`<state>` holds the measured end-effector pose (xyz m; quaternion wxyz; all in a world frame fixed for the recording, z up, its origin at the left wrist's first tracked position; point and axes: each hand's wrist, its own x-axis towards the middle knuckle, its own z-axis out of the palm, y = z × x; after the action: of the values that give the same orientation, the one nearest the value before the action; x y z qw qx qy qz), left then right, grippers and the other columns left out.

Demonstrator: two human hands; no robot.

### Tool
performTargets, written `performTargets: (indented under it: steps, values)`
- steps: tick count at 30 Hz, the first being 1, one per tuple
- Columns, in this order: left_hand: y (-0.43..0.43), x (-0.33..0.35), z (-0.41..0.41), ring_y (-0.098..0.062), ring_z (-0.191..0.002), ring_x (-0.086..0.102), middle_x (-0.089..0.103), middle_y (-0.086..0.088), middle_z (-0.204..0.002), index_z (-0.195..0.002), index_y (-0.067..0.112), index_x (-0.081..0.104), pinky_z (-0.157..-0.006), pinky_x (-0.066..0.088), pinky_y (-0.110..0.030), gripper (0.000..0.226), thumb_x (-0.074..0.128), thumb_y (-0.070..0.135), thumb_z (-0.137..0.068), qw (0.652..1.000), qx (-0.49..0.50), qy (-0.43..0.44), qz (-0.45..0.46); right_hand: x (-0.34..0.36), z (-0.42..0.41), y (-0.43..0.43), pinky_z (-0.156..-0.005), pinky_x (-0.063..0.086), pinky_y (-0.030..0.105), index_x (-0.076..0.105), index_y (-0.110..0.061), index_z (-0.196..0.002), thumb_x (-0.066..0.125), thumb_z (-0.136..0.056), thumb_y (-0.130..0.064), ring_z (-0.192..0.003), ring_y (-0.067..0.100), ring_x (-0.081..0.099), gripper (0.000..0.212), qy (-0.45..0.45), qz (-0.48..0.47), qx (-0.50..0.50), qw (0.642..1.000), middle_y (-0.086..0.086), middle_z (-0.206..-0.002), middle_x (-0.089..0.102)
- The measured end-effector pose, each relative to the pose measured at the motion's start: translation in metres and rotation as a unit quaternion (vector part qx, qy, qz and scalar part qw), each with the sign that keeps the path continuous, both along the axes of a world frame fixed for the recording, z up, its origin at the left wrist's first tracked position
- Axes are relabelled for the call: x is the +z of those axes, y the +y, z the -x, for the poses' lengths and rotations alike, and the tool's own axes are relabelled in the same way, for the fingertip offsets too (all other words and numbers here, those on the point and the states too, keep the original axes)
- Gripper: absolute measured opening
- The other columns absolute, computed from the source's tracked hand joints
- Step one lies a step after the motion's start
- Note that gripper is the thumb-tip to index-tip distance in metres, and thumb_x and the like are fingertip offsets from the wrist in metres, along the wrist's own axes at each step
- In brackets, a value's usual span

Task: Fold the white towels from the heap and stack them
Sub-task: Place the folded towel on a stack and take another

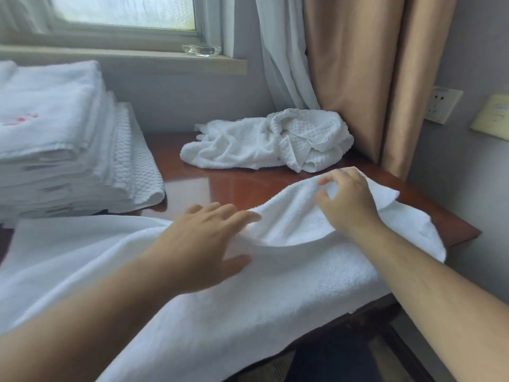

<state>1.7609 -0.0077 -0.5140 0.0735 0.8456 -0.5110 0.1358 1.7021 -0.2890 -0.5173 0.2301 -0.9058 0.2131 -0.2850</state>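
Observation:
A large white towel (275,285) lies spread across the front of the red-brown table (234,183) and hangs over its near edge. My left hand (203,241) rests flat on the towel, fingers straight, near its middle. My right hand (347,202) pinches a raised fold of the same towel at the right end, fingers curled. The heap of crumpled white towels (270,142) sits at the back of the table by the curtain. A tall stack of folded white towels (55,144) stands at the left.
A window sill with a glass ashtray (201,50) runs behind the table. White and tan curtains (344,78) hang at the back right. Wall sockets (440,104) are on the right wall. The table's right corner (468,232) juts out beside the towel.

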Motion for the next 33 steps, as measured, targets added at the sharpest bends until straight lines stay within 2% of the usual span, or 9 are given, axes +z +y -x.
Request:
performTargets:
  steps: [5, 10, 15, 18, 23, 27, 29, 31, 33]
  values:
    - [0.085, 0.010, -0.028, -0.009, -0.113, 0.049, 0.055, 0.021, -0.112, -0.133, 0.042, 0.053, -0.095, 0.037, -0.031, 0.050, 0.041, 0.064, -0.090, 0.978, 0.146, 0.116, 0.090, -0.010, -0.002, 0.111, -0.093, 0.034, 0.032, 0.068, -0.027, -0.102, 0.066, -0.086, -0.023, -0.114, 0.019, 0.047, 0.016, 0.041, 0.012, 0.170, 0.985, -0.006, -0.115, 0.055]
    - [0.181, 0.003, -0.042, -0.028, -0.107, 0.057, 0.063, -0.001, -0.105, -0.116, 0.026, 0.061, -0.091, 0.042, -0.038, 0.024, 0.057, 0.037, -0.095, 0.873, 0.440, 0.091, 0.191, 0.002, 0.000, 0.186, -0.085, 0.031, 0.035, 0.071, -0.020, -0.098, 0.068, -0.080, -0.012, -0.103, 0.024, 0.052, 0.019, -0.056, 0.094, 0.259, 0.960, -0.002, -0.107, 0.062]
    - [0.221, -0.013, -0.038, -0.025, -0.106, 0.058, 0.065, -0.003, -0.112, -0.115, 0.021, 0.060, -0.081, 0.043, -0.034, 0.043, 0.061, 0.055, -0.090, 0.805, 0.541, 0.183, 0.164, 0.000, 0.005, 0.252, -0.081, 0.051, 0.031, 0.072, -0.016, -0.093, 0.070, -0.081, -0.006, -0.088, 0.015, 0.061, 0.016, -0.059, 0.039, 0.492, 0.868, -0.004, -0.093, 0.065]
    - [0.224, -0.010, -0.040, -0.022, -0.104, 0.064, 0.068, 0.001, -0.110, -0.114, 0.018, 0.060, -0.083, 0.051, -0.034, 0.065, 0.073, 0.068, -0.073, 0.787, 0.551, 0.239, 0.139, -0.011, 0.004, 0.279, -0.086, 0.051, 0.027, 0.073, -0.021, -0.105, 0.065, -0.088, -0.017, -0.093, 0.007, 0.062, 0.020, 0.020, 0.028, 0.551, 0.834, -0.010, -0.102, 0.070]
    - [0.217, 0.007, -0.040, -0.024, -0.064, 0.066, 0.069, -0.002, -0.063, -0.065, 0.012, 0.068, -0.055, 0.048, -0.029, 0.025, 0.073, 0.035, -0.075, 0.804, 0.493, 0.298, 0.149, -0.024, 0.002, 0.292, -0.103, 0.044, 0.025, 0.071, -0.020, -0.117, 0.060, -0.094, -0.026, -0.119, 0.006, 0.057, 0.026, 0.060, 0.059, 0.552, 0.829, -0.011, -0.126, 0.067]
    - [0.222, 0.031, -0.036, -0.024, -0.077, 0.070, 0.073, 0.002, -0.077, -0.082, 0.023, 0.071, -0.070, 0.058, -0.034, 0.014, 0.059, 0.030, -0.085, 0.810, 0.488, 0.209, 0.250, -0.020, 0.005, 0.291, -0.094, 0.049, 0.029, 0.073, -0.023, -0.109, 0.054, -0.093, -0.034, -0.105, 0.009, 0.063, 0.027, 0.066, 0.103, 0.528, 0.840, -0.012, -0.112, 0.071]
    - [0.227, 0.044, -0.035, -0.023, -0.070, 0.072, 0.073, 0.003, -0.071, -0.083, 0.025, 0.070, -0.058, 0.056, -0.030, 0.014, 0.056, 0.025, -0.087, 0.800, 0.480, 0.192, 0.305, -0.016, 0.002, 0.295, -0.087, 0.049, 0.031, 0.071, -0.025, -0.107, 0.045, -0.093, -0.042, -0.099, 0.014, 0.062, 0.034, 0.080, 0.127, 0.507, 0.849, -0.011, -0.104, 0.070]
    - [0.227, 0.051, -0.033, -0.020, -0.061, 0.073, 0.073, 0.002, -0.070, -0.082, 0.024, 0.069, -0.042, 0.048, -0.023, 0.017, 0.056, 0.020, -0.091, 0.782, 0.426, 0.234, 0.390, -0.016, -0.007, 0.301, -0.098, 0.042, 0.030, 0.065, -0.027, -0.121, 0.039, -0.097, -0.050, -0.117, 0.015, 0.057, 0.042, 0.116, 0.144, 0.509, 0.841, -0.011, -0.124, 0.065]
    - [0.227, 0.053, -0.030, -0.021, -0.066, 0.075, 0.072, -0.002, -0.082, -0.085, 0.025, 0.068, -0.050, 0.056, -0.031, 0.016, 0.058, 0.021, -0.097, 0.752, 0.353, 0.276, 0.483, -0.018, -0.023, 0.305, -0.118, 0.022, 0.032, 0.049, -0.032, -0.144, 0.035, -0.103, -0.054, -0.147, 0.012, 0.031, 0.048, 0.165, 0.151, 0.524, 0.822, -0.011, -0.158, 0.039]
